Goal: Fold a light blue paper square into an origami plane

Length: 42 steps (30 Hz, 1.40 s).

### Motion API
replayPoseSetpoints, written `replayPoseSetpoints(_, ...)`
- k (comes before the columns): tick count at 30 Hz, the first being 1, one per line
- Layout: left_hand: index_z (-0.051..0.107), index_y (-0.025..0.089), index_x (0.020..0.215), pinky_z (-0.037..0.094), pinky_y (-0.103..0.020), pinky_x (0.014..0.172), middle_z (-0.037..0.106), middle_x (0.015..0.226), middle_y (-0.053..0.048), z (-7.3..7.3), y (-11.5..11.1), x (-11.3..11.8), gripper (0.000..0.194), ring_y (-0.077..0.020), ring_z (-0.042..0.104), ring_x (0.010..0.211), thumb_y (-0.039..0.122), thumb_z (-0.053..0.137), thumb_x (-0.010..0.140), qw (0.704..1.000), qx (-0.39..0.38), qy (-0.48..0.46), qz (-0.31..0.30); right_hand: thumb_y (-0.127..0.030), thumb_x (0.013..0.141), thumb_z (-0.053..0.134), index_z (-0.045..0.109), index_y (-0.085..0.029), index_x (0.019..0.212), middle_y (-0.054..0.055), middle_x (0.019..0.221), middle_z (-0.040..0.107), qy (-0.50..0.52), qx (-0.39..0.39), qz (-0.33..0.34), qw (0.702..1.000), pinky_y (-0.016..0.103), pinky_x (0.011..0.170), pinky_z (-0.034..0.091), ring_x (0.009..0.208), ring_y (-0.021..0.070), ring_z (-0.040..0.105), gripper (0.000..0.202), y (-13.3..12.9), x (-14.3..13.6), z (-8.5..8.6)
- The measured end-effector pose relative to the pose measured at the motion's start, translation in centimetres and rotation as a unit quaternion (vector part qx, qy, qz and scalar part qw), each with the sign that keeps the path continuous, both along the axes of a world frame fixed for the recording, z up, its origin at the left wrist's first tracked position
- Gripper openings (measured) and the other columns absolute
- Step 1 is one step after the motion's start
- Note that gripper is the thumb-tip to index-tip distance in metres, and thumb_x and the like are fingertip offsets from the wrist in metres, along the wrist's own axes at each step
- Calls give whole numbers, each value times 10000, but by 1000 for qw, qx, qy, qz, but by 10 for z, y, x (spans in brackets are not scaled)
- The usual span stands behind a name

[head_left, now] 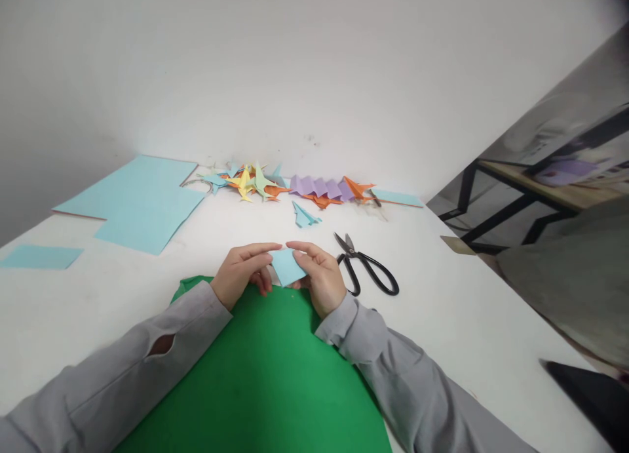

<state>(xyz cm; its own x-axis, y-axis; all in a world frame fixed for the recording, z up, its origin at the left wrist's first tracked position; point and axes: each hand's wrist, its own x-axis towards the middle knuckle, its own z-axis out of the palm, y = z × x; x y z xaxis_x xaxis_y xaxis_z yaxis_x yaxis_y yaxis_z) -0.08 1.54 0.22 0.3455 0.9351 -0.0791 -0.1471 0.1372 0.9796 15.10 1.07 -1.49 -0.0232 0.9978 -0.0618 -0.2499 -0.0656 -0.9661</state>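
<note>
A small light-blue square of folded paper (287, 267) is held up between my two hands, over the far edge of the green sheet (260, 368). My left hand (244, 269) pinches its left corner between thumb and index finger, with the other fingers curled below. On the other side, my right hand (322, 276) grips the right corner, thumb on the front and fingers behind. Black-handled scissors (366, 263) lie just right of my right hand, blades slightly apart. Beyond my hands rests a folded light-blue paper piece (305, 216).
Large light-blue sheets (147, 204) and a smaller blue piece (42, 257) lie at the left. Against the wall are yellow, green and blue folded paper shapes (250, 181), a purple pleated paper (319, 187) and an orange one (357, 189). A dark object (590, 394) sits at the right edge.
</note>
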Motion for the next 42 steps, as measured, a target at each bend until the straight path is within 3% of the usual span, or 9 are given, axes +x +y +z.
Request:
replayPoseSetpoints(4, 605, 89, 965, 423, -229, 343, 564, 449, 13, -2, 1, 2, 380, -119, 513, 356, 334, 624, 676, 999, 10, 46, 19, -392, 685, 615, 567, -148, 952, -65, 442, 519, -35, 29, 26, 999, 179, 331, 358, 333, 70, 455, 364, -1, -2, 0)
replayPoseSetpoints(9, 603, 104, 804, 439, -236, 343, 602, 547, 6, -5, 3, 2, 272, -102, 512, 354, 294, 669, 620, 996, 39, 68, 47, -354, 650, 653, 571, -142, 871, -63, 454, 531, -58, 42, 62, 995, 184, 351, 377, 345, 70, 471, 317, -2, -3, -2)
replayPoseSetpoints(16, 590, 126, 740, 438, -230, 330, 566, 519, 31, -6, 2, 3, 191, -105, 518, 362, 248, 660, 611, 997, 35, 42, 53, -295, 662, 626, 607, -149, 855, -65, 450, 506, -68, 60, 42, 995, 190, 344, 369, 348, 74, 465, 243, -3, -2, -3)
replayPoseSetpoints(27, 601, 113, 754, 445, -234, 341, 585, 532, 9, -3, 2, 3, 228, -114, 520, 410, 282, 662, 614, 996, 57, 67, 35, -268, 658, 641, 594, -177, 876, -66, 520, 538, -59, 77, 69, 993, 190, 370, 377, 379, 69, 496, 241, -4, -1, -2)
replayPoseSetpoints(34, 631, 107, 775, 437, -229, 358, 612, 552, -6, -3, 1, 4, 260, -120, 533, 444, 279, 686, 588, 996, 53, 57, 52, -303, 660, 648, 579, -166, 830, -51, 539, 571, -66, 57, 81, 993, 190, 392, 368, 399, 68, 494, 229, -3, -1, -1)
replayPoseSetpoints(42, 670, 121, 721, 417, -218, 354, 612, 540, -5, -4, 1, 3, 213, -110, 522, 441, 266, 706, 569, 995, 31, 46, 85, -341, 695, 618, 662, -155, 829, -25, 483, 565, -87, 61, 79, 991, 203, 388, 340, 397, 87, 495, 232, -4, -2, 2)
